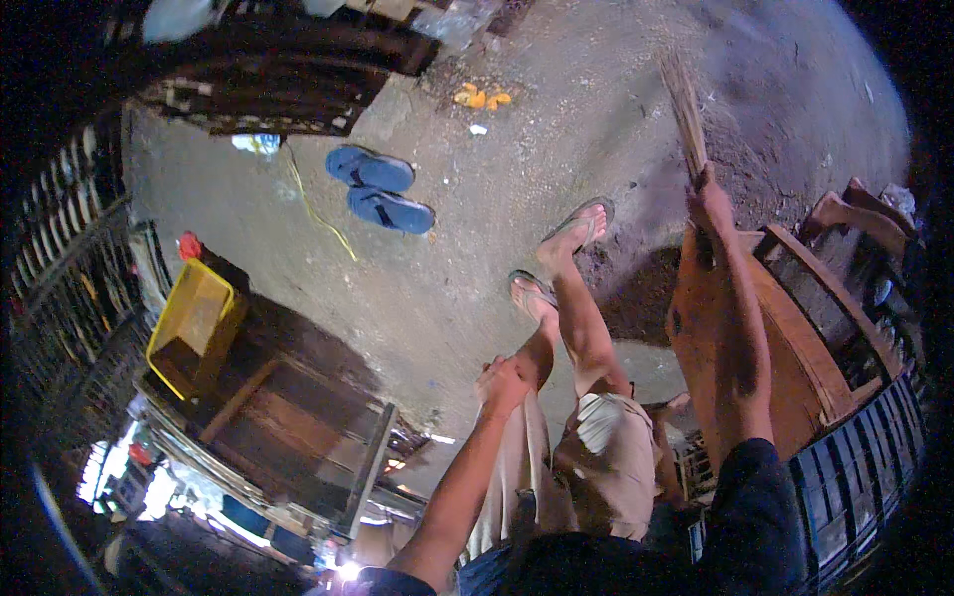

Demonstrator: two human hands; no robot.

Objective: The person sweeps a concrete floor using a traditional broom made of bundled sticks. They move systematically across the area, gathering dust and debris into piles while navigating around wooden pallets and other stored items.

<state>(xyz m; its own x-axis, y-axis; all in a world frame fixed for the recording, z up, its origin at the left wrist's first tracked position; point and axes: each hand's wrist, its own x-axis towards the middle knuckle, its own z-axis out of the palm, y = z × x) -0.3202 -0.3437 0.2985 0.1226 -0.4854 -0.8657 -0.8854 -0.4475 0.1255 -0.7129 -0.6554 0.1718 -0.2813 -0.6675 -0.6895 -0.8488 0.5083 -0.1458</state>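
My right hand grips the bound handle end of a stick broom, whose thin bristles reach away over the floor at the upper right. On my knee rests my left hand, its fingers curled over the leg and no object visible in it. My feet, in flip-flops, stand on the rough, dusty floor. Scraps of orange-yellow peel or similar litter lie ahead with a small white scrap. Whether the bristle tips touch the floor is hard to tell.
A pair of blue flip-flops lies left of centre by a yellow cord. A yellow plastic bin stands beside a wooden frame at the left. Brown wooden furniture sits close under my right arm. Dark slatted furniture occupies the upper left.
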